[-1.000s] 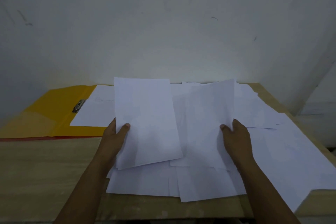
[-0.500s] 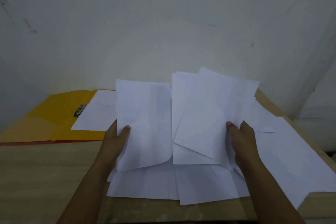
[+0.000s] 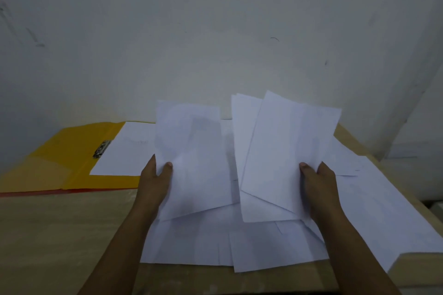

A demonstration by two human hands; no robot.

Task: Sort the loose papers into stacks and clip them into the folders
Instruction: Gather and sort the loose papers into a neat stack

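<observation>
white sheets point(image 3: 191, 163) pinched upright in left hand point(image 3: 154, 184), right hand point(image 3: 318, 187) pinching a fanned bunch point(image 3: 282, 151).

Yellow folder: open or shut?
Open. The yellow folder lies spread flat, its metal clip exposed beside a white sheet.

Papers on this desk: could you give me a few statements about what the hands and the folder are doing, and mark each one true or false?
1. The left hand holds white sheets lifted off the pile. True.
2. The right hand is empty. False: it grips fanned sheets.
3. The yellow folder lies open at the left. True.
4. The folder's metal clip has no paper beside it. False: a white sheet lies in the folder next to it.
5. More loose papers lie on the wooden table beneath the hands. True.
</observation>
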